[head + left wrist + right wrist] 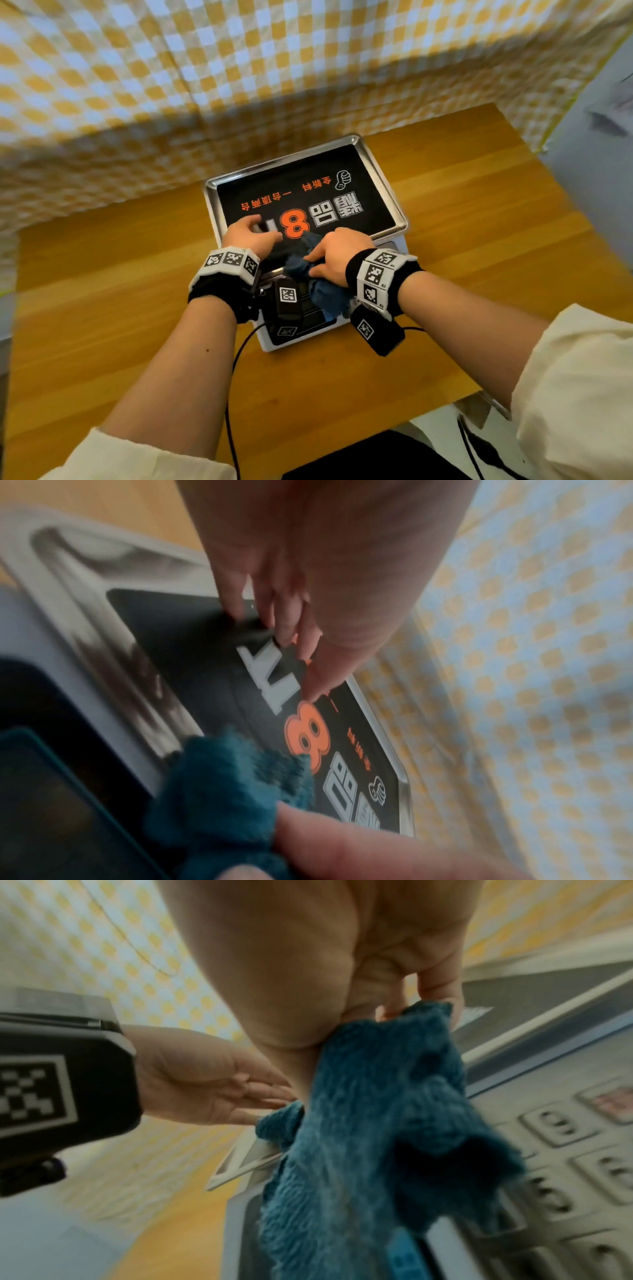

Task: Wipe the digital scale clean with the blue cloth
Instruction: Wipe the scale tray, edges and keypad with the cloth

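The digital scale point(281, 163) stands on the wooden table, its steel tray covered by a black sticker with an orange 8. My left hand point(248, 233) rests on the tray's near left part, its straight fingers point(236, 607) touching the black sticker. My right hand point(337, 255) grips the bunched blue cloth point(318, 291) over the tray's near edge. Seen from the right wrist, the cloth point(377, 1123) hangs from the right hand point(394, 1007) over the scale's display and beside the keypad point(565, 1150). From the left wrist, the cloth point(226, 791) lies at the tray's near rim.
The wooden table point(102, 274) has bare room left and right of the scale. A yellow-and-white checked cloth point(171, 85) hangs right behind the scale. A black cable point(236, 377) runs from my left wrist toward me. The table's right edge point(534, 144) is close.
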